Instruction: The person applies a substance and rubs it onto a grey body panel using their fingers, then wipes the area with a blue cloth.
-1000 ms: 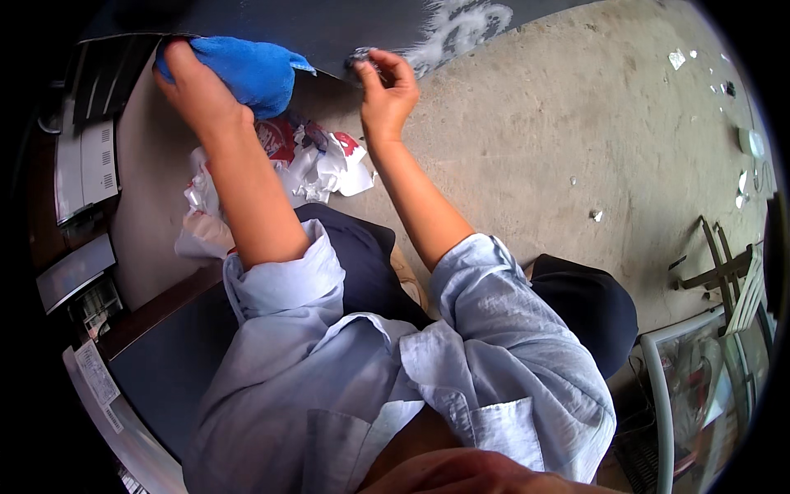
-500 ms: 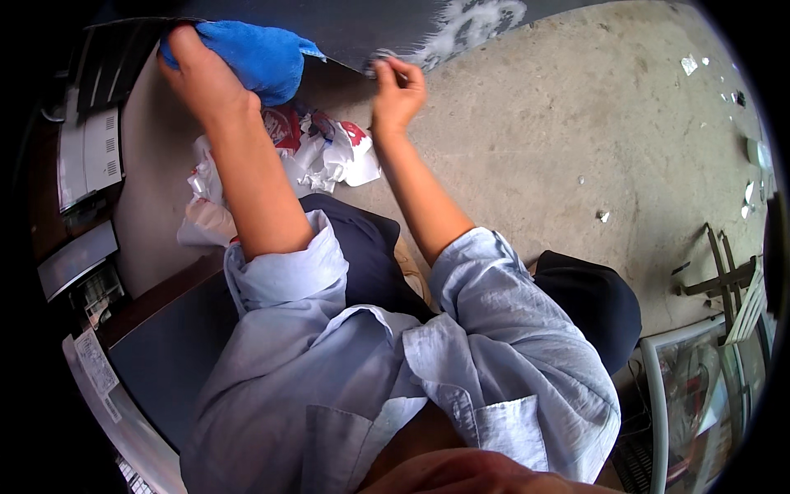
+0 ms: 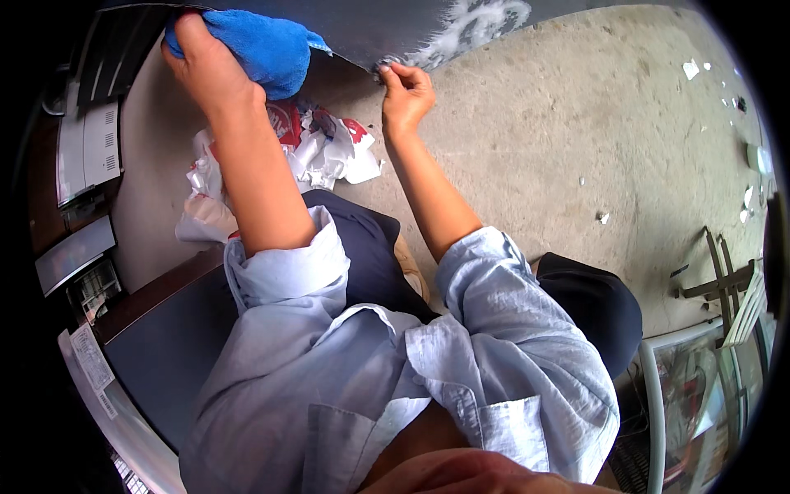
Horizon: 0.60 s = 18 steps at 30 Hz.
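A dark panel [image 3: 370,29] tilts above the floor. The left hand [image 3: 202,66] presses a blue cloth [image 3: 259,45] against it; the right hand [image 3: 403,90] pinches its lower edge. That thin pinch could slip, dropping the panel onto the bags [image 3: 329,152] beneath.

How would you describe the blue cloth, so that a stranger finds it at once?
Start at the dark panel along the top edge. At its left part, the left hand presses a blue cloth on it. It is the only bright blue thing; the crumpled bag below is white and red.
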Available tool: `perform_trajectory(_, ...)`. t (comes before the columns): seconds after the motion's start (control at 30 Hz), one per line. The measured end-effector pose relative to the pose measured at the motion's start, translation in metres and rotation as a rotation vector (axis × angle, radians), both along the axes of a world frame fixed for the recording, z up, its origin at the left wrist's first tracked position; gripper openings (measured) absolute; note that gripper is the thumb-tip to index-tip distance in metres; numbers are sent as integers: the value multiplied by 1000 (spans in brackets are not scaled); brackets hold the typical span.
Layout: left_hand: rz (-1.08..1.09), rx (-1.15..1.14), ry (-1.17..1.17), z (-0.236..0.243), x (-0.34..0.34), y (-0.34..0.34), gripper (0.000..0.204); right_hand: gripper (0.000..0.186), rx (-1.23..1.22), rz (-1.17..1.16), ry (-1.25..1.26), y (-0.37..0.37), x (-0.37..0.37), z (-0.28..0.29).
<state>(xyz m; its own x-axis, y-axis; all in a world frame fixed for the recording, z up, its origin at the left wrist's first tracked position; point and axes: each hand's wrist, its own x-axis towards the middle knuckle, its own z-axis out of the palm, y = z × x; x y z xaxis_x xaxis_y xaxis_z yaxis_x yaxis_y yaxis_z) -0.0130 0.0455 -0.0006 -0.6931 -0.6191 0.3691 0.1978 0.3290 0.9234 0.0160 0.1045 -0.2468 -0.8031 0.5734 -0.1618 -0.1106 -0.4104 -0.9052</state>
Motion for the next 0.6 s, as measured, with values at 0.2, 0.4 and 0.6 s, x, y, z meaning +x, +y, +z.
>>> perform_trajectory(0.2, -27, 8, -18, 3, 5, -5, 49, 13, 286, -28, 368, 5, 0, 66)
perform_trajectory(0.4, -34, 36, 1, -1, 0, 1, 46, 12, 137, 55, 180, 11, 4, 13)
perform_trajectory(0.6, -68, 39, 3, -2, 0, -4, 46, 12, 309, 47, 267, 12, 0, 28)
